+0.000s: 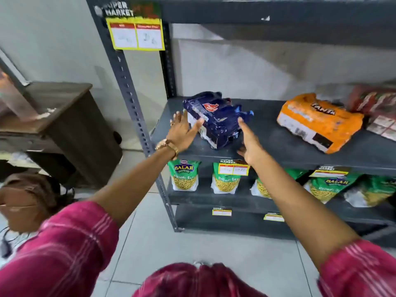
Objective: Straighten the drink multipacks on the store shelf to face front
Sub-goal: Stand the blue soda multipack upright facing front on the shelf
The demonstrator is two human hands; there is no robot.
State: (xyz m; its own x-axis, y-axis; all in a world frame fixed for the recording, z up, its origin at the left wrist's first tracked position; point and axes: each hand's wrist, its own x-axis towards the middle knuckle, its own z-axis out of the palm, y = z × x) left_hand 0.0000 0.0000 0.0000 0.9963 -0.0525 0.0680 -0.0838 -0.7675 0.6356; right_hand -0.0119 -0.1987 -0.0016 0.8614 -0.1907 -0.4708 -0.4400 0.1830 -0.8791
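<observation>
Left hand [184, 129] spread flat, fingers against left end of navy multipack [216, 118]; nothing gripped. Pack: crinkled glossy shrink-wrap, boxy, skewed, at left of grey metal shelf [267, 146]. Right hand [249, 142] splayed wide, fingertips at pack's right corner. Orange Fanta multipack [317, 121] farther right, angled, wrinkled film.

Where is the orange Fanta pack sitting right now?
In the head view the orange Fanta pack lies skewed on the right of the middle shelf, between the dark blue multipack and a red pack at the right edge.
</observation>
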